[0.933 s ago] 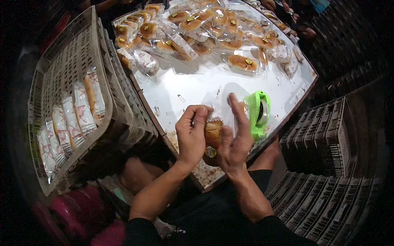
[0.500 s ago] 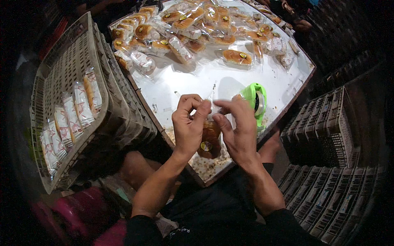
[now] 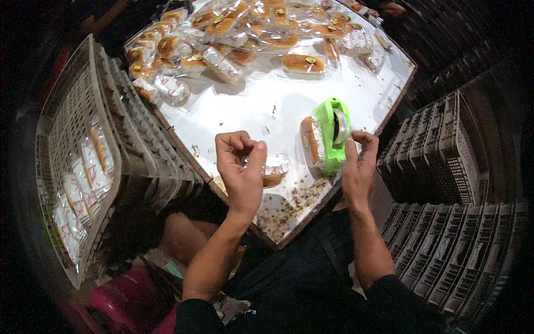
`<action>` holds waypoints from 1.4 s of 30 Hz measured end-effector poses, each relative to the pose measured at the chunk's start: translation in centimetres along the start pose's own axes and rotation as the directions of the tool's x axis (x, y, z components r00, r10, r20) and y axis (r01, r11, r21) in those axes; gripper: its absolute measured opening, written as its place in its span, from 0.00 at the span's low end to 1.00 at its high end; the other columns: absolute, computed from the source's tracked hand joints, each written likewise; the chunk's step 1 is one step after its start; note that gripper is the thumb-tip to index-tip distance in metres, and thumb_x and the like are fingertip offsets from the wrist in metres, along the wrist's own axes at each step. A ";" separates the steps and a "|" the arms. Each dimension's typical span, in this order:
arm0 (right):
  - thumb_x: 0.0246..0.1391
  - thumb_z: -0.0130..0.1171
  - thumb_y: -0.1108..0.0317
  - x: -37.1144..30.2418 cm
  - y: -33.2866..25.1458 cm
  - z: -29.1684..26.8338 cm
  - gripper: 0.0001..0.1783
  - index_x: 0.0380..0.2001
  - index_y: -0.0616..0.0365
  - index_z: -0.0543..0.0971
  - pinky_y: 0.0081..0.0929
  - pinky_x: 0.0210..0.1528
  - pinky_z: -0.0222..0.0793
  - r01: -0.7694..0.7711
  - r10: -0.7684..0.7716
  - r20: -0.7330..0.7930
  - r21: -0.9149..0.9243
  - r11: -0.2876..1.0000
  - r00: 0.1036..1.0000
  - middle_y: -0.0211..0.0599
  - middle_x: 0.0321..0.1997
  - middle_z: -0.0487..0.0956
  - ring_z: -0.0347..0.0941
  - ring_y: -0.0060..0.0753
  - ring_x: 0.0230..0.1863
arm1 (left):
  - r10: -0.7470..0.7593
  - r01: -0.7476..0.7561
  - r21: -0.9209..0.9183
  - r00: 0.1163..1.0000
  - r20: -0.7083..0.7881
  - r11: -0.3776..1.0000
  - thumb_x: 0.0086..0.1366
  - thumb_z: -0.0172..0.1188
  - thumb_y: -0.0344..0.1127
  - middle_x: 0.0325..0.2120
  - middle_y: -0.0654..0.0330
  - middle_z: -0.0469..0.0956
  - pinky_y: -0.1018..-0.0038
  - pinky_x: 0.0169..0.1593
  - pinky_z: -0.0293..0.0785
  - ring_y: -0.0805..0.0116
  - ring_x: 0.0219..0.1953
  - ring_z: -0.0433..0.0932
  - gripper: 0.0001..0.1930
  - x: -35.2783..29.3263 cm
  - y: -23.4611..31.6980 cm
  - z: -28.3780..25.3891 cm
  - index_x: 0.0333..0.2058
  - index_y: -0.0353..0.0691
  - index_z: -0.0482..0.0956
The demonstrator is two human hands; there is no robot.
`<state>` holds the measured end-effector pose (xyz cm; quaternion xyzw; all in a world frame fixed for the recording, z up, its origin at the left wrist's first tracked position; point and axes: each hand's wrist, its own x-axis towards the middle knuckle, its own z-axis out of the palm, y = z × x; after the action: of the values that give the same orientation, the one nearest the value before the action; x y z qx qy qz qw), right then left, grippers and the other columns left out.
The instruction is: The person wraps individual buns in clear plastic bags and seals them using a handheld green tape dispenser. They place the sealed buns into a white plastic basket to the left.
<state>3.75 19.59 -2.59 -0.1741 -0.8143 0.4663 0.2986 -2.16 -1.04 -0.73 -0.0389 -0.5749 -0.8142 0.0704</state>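
My left hand (image 3: 240, 170) is closed, its thumb and fingers pinching the gathered wrapper of a packaged bread roll (image 3: 273, 177). The roll shows just right of my knuckles, low over the table; part of it is hidden behind the hand. My right hand (image 3: 361, 167) is at the right side of a bright green tape dispenser (image 3: 327, 139), thumb and forefinger drawn together near its tape roll. Whatever they pinch is too small to make out. Another wrapped roll (image 3: 312, 139) leans against the dispenser's left side.
Wrapped rolls (image 3: 303, 63) are heaped across the far part of the white table (image 3: 245, 114). A grey plastic crate (image 3: 119, 167) with several packaged rolls stands tilted at the left. Dark stacked crates (image 3: 428, 150) stand at the right. Brown crumbs lie on the table's near corner.
My right hand has left the roll's wrapper and moved right to the tape dispenser. My left hand keeps the roll, which has turned from brown top toward its white printed side.
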 end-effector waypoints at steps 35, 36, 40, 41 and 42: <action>0.66 0.48 0.43 -3.3 -1.6 3.1 0.34 0.63 0.60 0.65 0.30 0.63 0.62 -0.814 0.066 0.942 0.246 0.526 0.328 0.39 0.62 0.70 0.66 0.32 0.63 | -0.184 0.225 -0.153 0.952 0.243 0.962 0.61 0.53 0.19 0.35 0.62 0.63 0.76 0.40 0.70 0.74 0.33 0.67 0.13 -1.5 0.9 1.5 0.36 0.41 0.59; 0.66 0.46 0.43 -4.2 -1.7 3.4 0.33 0.61 0.59 0.66 0.31 0.58 0.68 -0.868 0.128 0.945 0.214 0.448 0.300 0.39 0.58 0.73 0.70 0.33 0.56 | -0.274 0.339 -0.260 0.927 0.257 0.904 0.61 0.53 0.19 0.36 0.62 0.63 0.73 0.40 0.71 0.74 0.34 0.67 0.13 -0.8 1.4 1.5 0.36 0.42 0.59; 0.68 0.41 0.45 -3.9 -1.5 5.6 0.27 0.55 0.55 0.70 0.32 0.43 0.80 -0.931 0.268 0.914 0.226 0.286 0.304 0.41 0.48 0.78 0.80 0.32 0.39 | -0.344 0.341 -0.402 0.937 0.067 0.850 0.68 0.54 0.31 0.45 0.58 0.68 0.60 0.54 0.71 0.63 0.47 0.72 0.15 0.1 -1.1 0.0 0.50 0.39 0.63; 0.69 0.40 0.45 -2.6 -1.2 6.0 0.26 0.54 0.55 0.71 0.31 0.41 0.81 -0.918 0.288 0.892 0.260 0.301 0.347 0.42 0.47 0.78 0.80 0.31 0.36 | -0.316 0.287 -0.456 0.949 0.012 0.843 0.69 0.54 0.34 0.47 0.57 0.69 0.58 0.58 0.70 0.62 0.50 0.72 0.17 0.4 -1.9 0.2 0.54 0.38 0.63; 0.68 0.42 0.45 -2.0 -0.6 7.2 0.27 0.51 0.58 0.71 0.37 0.42 0.80 -0.875 0.338 0.841 0.282 0.394 0.423 0.52 0.45 0.79 0.81 0.42 0.33 | -0.147 0.160 -0.152 0.985 0.088 0.975 0.70 0.55 0.40 0.51 0.54 0.69 0.61 0.60 0.67 0.63 0.54 0.70 0.22 0.2 -3.1 0.1 0.56 0.36 0.62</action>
<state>0.66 13.45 -5.52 -0.1798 -0.4758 0.8405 -0.1867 -2.90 0.12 -3.58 -0.0308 -0.5120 -0.8582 -0.0180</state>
